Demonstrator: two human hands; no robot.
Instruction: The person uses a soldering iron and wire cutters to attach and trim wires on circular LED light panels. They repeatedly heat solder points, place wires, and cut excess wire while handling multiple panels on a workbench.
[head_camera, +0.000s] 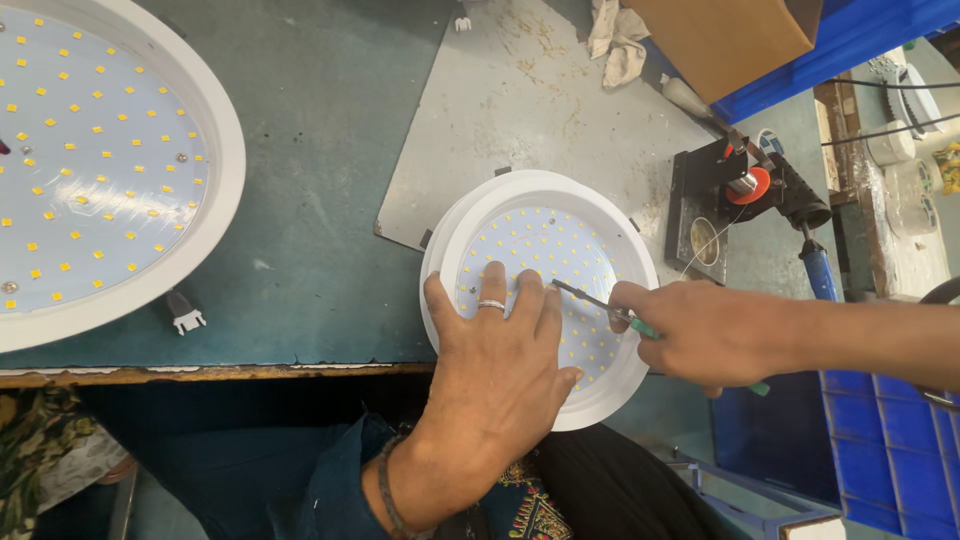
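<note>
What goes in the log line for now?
left hand: flat on lamp | right hand: holds tool, tip on lamp | bench

There is only one view here, from a camera on the person's head, looking almost straight down onto the green workbench (310, 230). It sits close enough that the left hand (500, 350) and right hand (700, 330) fill the middle of the frame, with the person's lap showing under the bench's near edge at the bottom. The far side of the bench runs along the top, cut off. A big round lamp panel (100, 160) is cropped by the left edge, and blue bins (880, 450) fill the lower right corner.
</note>
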